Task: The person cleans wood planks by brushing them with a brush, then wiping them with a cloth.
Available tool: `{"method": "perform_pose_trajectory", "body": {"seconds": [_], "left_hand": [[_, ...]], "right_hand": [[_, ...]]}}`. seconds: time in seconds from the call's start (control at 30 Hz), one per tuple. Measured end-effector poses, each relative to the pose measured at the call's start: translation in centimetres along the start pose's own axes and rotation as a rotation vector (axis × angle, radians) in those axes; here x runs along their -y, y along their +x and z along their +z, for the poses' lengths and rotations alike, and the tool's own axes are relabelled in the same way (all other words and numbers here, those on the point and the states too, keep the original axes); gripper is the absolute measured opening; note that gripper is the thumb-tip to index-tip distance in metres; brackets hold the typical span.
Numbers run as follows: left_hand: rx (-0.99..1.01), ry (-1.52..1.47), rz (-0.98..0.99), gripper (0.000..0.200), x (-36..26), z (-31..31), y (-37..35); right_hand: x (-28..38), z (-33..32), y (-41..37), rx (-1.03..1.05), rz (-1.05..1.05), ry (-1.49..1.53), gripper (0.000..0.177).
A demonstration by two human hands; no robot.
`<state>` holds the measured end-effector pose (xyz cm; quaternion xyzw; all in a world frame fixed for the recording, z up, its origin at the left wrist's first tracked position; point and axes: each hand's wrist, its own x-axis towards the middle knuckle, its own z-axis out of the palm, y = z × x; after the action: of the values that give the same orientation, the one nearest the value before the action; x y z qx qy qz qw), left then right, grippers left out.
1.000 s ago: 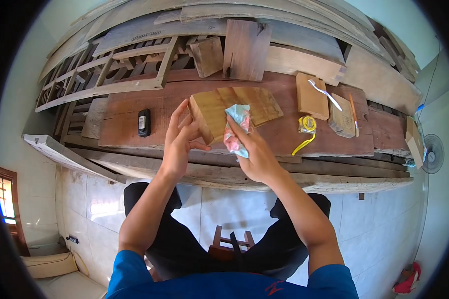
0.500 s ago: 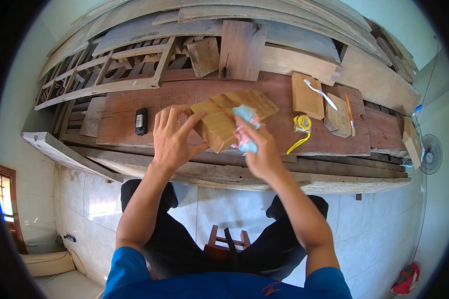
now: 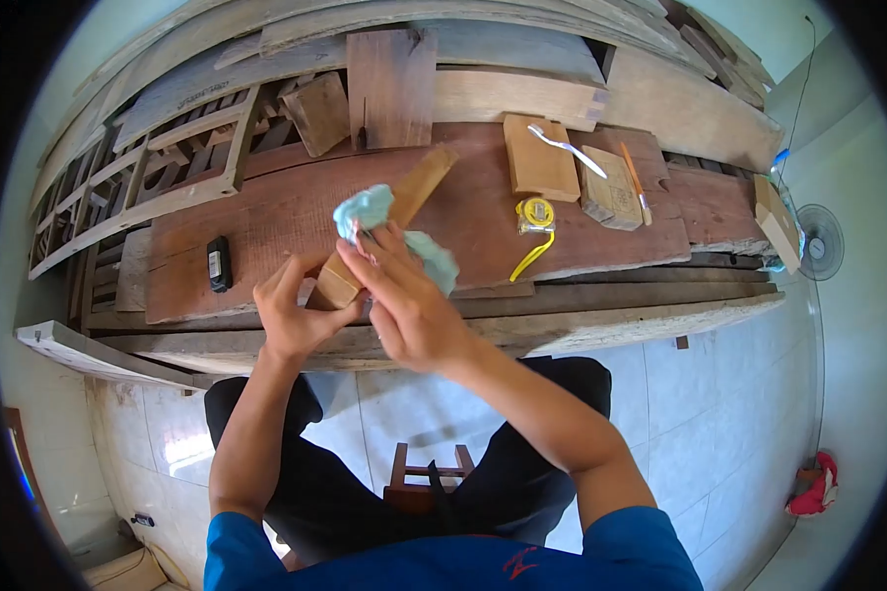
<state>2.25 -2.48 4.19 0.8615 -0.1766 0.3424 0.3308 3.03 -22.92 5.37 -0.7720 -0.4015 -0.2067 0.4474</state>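
Observation:
A brown wooden block (image 3: 337, 284) is tilted up over the workbench, with one narrow side turned towards me. My left hand (image 3: 298, 313) grips its near end between thumb and fingers. Against the block's side, my right hand (image 3: 412, 307) presses a crumpled pale-green cloth (image 3: 365, 207). The cloth bunches out past the fingertips, and another fold hangs to the right of the hand. Hand and cloth hide the middle of the block.
On the reddish plank (image 3: 286, 222) lie a black device (image 3: 219, 264), a yellow tape measure (image 3: 535, 217), two wood blocks (image 3: 540, 175) (image 3: 611, 197), a white toothbrush (image 3: 567, 148) and a paintbrush (image 3: 636, 182). Stacked boards (image 3: 512, 94) stand behind. A stool (image 3: 399, 483) is below.
The block has turned from its broad face to a narrow side. My right hand and the cloth have moved left, close to my left hand. The whole view has shifted to the right.

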Motion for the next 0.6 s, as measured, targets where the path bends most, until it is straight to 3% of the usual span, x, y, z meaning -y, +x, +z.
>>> {"method": "perform_pose_trajectory", "body": {"seconds": [0.13, 0.2, 0.37, 0.47, 0.6], "left_hand": [[0.047, -0.010, -0.052, 0.048, 0.3, -0.9, -0.4], [0.076, -0.016, -0.029, 0.046, 0.3, -1.1, -0.5], [0.110, -0.006, 0.036, 0.044, 1.0, -2.1, -0.7], [0.095, -0.027, 0.089, 0.044, 1.1, -3.2, -0.6], [0.048, -0.013, 0.029, 0.045, 0.8, -4.1, -1.3]], "right_hand": [[-6.3, -1.6, 0.2, 0.043, 0.262, 0.091, 0.060], [-9.3, -2.4, 0.6, 0.020, 0.242, -0.180, 0.049], [-17.5, -3.1, -0.1, -0.041, 0.334, -0.366, 0.041], [-21.3, -4.0, -1.1, -0.038, 0.506, -0.379, 0.039], [-19.7, -4.3, -0.8, -0.039, 0.427, -0.309, 0.042]]}}
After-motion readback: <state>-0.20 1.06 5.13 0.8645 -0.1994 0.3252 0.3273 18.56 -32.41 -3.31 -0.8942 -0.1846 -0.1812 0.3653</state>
